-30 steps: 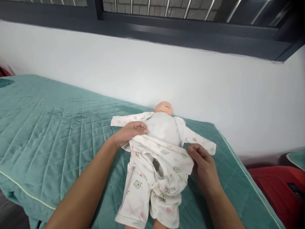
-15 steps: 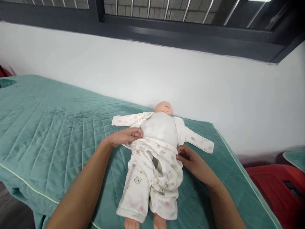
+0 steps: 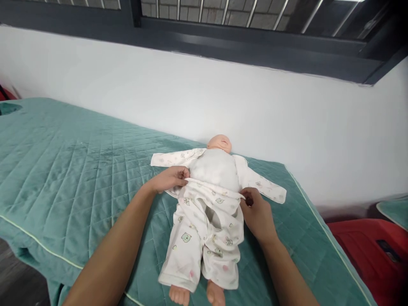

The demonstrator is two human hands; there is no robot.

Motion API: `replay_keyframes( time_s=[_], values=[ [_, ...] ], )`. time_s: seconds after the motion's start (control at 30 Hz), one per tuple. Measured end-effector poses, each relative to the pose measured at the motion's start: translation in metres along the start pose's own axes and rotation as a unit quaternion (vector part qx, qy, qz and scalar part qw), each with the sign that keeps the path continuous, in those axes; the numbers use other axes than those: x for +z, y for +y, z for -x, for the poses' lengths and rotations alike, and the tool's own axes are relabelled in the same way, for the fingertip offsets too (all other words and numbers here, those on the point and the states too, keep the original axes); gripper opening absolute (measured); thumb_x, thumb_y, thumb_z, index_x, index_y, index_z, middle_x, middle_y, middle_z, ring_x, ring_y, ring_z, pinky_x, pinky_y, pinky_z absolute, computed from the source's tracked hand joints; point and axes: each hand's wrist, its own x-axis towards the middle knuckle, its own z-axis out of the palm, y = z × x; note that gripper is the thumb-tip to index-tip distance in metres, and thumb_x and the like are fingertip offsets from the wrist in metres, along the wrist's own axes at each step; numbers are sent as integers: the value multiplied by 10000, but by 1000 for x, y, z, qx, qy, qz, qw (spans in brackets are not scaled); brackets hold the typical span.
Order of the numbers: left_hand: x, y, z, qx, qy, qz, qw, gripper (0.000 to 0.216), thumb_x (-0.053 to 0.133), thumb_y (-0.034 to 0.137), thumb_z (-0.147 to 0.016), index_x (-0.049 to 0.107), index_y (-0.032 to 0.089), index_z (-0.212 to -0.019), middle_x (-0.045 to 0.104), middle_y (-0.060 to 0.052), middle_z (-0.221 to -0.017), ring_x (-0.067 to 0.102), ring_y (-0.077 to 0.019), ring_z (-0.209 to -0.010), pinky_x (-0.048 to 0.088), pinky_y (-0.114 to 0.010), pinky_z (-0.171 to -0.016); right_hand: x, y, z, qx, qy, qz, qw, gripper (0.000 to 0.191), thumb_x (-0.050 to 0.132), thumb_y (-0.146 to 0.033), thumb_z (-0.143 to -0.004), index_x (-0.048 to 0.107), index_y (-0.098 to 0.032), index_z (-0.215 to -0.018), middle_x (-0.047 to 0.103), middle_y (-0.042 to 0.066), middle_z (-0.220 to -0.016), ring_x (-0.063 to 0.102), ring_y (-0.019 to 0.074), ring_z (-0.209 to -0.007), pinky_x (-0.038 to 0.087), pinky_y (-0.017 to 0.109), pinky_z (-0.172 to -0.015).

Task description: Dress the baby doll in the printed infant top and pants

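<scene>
A baby doll [image 3: 219,143] lies on its back, head toward the wall and bare feet toward me. It wears an open, printed long-sleeved top [image 3: 266,187] with its sleeves spread, over a white torso [image 3: 214,168]. White printed pants [image 3: 188,250] cover its legs, with an opening at the crotch. My left hand [image 3: 174,177] pinches the pants' waistband at the left side. At the right side, my right hand [image 3: 256,210] grips the same waistband between thumb and fingers, the edge drawn outward there.
The doll rests on a bed with a green quilted cover [image 3: 95,170]. A white wall [image 3: 178,97] stands behind it, below a dark window frame [image 3: 223,46] with metal bars. A red object [image 3: 366,250] is beside the bed at right.
The waistband has been pulled slightly up toward the doll's chest. My right hand has risen and closed on its edge; my left hand has moved up a little. More of the feet shows.
</scene>
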Motion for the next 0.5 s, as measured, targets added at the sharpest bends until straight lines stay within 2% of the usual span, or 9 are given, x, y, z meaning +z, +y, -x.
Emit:
replay_keyframes(
  time_s=[0.07, 0.17, 0.3, 0.4, 0.5],
  values=[
    [2, -2, -1, 18, 33, 1, 999, 127, 618, 189, -712, 514, 166, -781, 517, 42, -691, 485, -77, -593, 377, -199, -568, 3, -2, 2, -3, 40, -6, 999, 166, 527, -279, -803, 553, -223, -957, 649, 25, -839, 604, 199, -752, 447, 323, -709],
    [6, -2, -2, 30, 66, -10, 997, 126, 607, 200, -722, 499, 171, -780, 504, 48, -674, 494, -76, -575, 393, -200, -558, 7, -6, 4, -8, 34, -35, 999, 174, 514, -274, -799, 561, -210, -953, 661, 54, -902, 613, 200, -796, 463, 319, -726],
    [12, 5, -6, -33, 56, -61, 996, 107, 561, 170, -704, 499, 180, -790, 499, 65, -612, 482, -77, -511, 388, -194, -500, 7, -13, -3, 21, 1, -38, 999, 117, 531, -243, -757, 552, -215, -868, 640, 17, -799, 578, 177, -737, 442, 291, -688],
    [12, 18, -15, -95, 11, -107, 990, 105, 555, 116, -624, 523, 165, -711, 547, 41, -578, 535, -108, -516, 415, -209, -486, -1, -20, -18, 84, -99, -52, 990, 139, 569, -188, -675, 496, -217, -790, 579, -31, -688, 525, 138, -629, 403, 246, -581],
    [9, 26, -27, -123, -45, -114, 985, 112, 586, 94, -555, 563, 145, -652, 642, -19, -628, 627, -175, -595, 476, -246, -517, -10, -27, -34, 124, -199, -63, 970, 208, 579, -119, -597, 449, -215, -726, 484, -75, -571, 458, 99, -508, 331, 211, -475]
  ],
)
